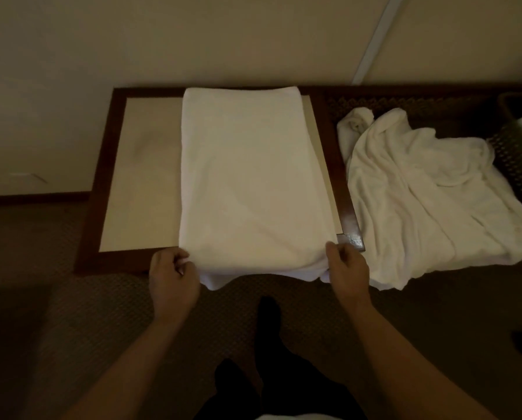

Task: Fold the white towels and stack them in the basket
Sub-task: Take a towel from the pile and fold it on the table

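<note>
The white towel (253,177) I am folding lies flat and long on the low table, its near edge drooping over the front. A second towel (429,192) lies crumpled just beside it to the right. The basket (514,107) sits far right, mostly cut off.

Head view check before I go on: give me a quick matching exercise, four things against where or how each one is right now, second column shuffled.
Things:
1. flat towel
2. crumpled towel
3. left hand
4. right hand

States:
A. in a loose heap on the dark woven surface to the right
B. holds the flat towel's near right corner
C. spread lengthwise over the pale-topped table, near edge hanging off
D. holds the flat towel's near left corner

Pairs: 1-C, 2-A, 3-D, 4-B
</note>
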`<state>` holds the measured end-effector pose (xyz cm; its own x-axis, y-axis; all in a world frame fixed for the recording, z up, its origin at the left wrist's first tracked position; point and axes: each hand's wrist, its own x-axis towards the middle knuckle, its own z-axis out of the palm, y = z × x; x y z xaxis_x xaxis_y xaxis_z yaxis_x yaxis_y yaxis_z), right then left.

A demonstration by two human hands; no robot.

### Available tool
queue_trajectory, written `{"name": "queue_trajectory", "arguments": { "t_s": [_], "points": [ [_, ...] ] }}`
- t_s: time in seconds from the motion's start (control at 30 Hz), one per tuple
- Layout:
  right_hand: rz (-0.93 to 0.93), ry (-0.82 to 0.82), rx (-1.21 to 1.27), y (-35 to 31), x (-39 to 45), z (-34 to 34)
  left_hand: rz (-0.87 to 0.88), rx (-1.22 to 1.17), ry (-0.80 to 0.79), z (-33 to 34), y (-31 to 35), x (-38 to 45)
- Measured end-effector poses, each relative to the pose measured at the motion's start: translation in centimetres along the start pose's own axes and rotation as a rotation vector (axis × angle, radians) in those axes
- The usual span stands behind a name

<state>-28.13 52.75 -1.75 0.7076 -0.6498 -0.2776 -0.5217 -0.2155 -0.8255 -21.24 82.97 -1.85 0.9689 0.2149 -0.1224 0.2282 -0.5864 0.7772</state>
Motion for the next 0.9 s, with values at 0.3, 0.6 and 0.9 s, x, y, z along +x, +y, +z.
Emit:
{"name": "queue_trajectory", "arguments": {
  "t_s": [0.3, 0.6, 0.9],
  "points": [
    [-0.047, -0.198, -0.156, -6.2, 7.4, 0.6, -0.382, -0.137, -0.301, 0.3, 4.7, 10.5],
    [0.046, -0.177, -0.214, -5.0, 8.7, 0.8, -0.418, 0.001, -0.163, 2.3, 5.7, 11.0],
    [-0.105, -0.145, -0.289, -5.3, 12.2, 1.1, -0.172, 0.246, -0.024, 3.8, 5.9, 12.2]
  ]
}}
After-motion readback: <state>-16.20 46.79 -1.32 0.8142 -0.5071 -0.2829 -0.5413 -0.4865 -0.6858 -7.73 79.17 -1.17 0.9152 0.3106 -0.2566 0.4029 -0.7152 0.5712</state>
